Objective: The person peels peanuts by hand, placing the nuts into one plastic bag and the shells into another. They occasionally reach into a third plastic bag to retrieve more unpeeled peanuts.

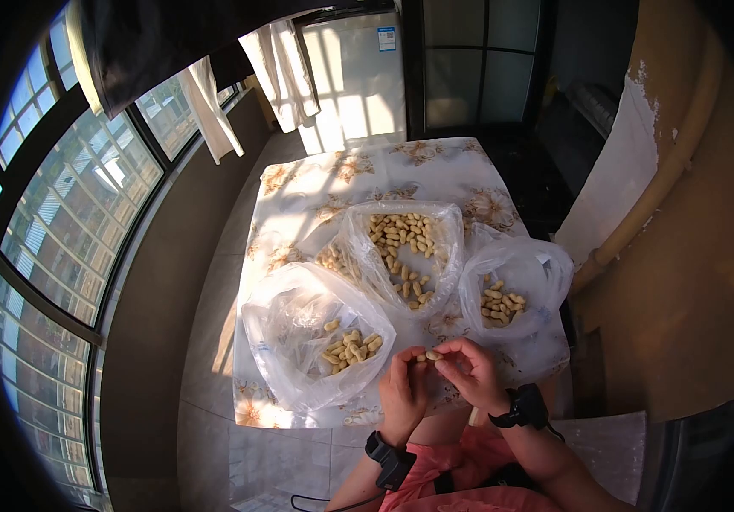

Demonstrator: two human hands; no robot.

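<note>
1. pinching fingertips are seen on both hands: the left hand (404, 386) and the right hand (472, 372) are each closed on one small pale tan peanut (432, 354), which is held between them.
2. the peanut is kept just above the near edge of the white floral-patterned tablecloth (384, 171), close to the body.
3. a clear crumpled plastic bag of few peanuts (286, 307) is laid just left of the left hand.
4. a fuller clear bag (358, 243) is set behind the hands, and a smaller clear bag (539, 264) is set to the right.
</note>
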